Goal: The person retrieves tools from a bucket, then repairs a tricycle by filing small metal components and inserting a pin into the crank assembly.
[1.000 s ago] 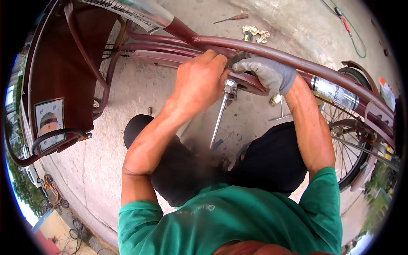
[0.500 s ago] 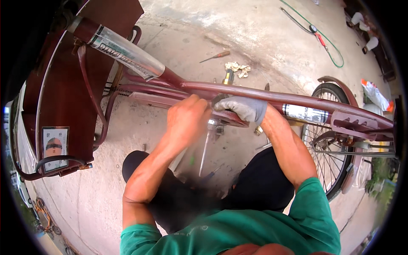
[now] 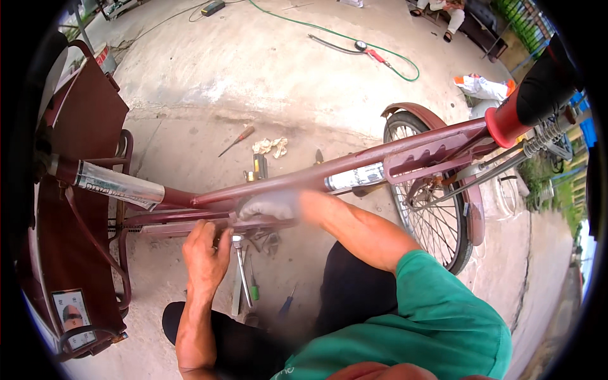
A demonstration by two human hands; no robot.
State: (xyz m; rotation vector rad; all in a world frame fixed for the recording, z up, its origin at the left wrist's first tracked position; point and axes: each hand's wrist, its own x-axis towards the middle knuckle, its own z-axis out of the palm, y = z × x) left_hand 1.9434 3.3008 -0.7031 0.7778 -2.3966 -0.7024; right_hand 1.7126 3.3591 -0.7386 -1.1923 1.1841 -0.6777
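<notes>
My bare left hand (image 3: 206,250) has its fingers curled at the maroon tricycle frame's lower tube, closed on something I cannot make out. My gloved right hand (image 3: 269,206) lies beneath the upper tube (image 3: 259,183), blurred, its fingers hard to see. A steel socket wrench (image 3: 242,272) hangs from the lower tube just right of my left hand, handle toward my knees. On the concrete below are a green-handled screwdriver (image 3: 254,288) and a blue-handled one (image 3: 285,307).
A maroon cargo box (image 3: 82,126) is at left, a spoked wheel (image 3: 430,228) at right. Beyond the frame lie a screwdriver (image 3: 244,136), crumpled paper (image 3: 278,147) and a gauge (image 3: 361,45) with hose. A seated person (image 3: 446,19) is at top right, near white bags (image 3: 481,88).
The view has swung upward, bringing more floor, the seated person and the handlebar grip into sight. Both my hands remain at the frame, the right one now blurred.
</notes>
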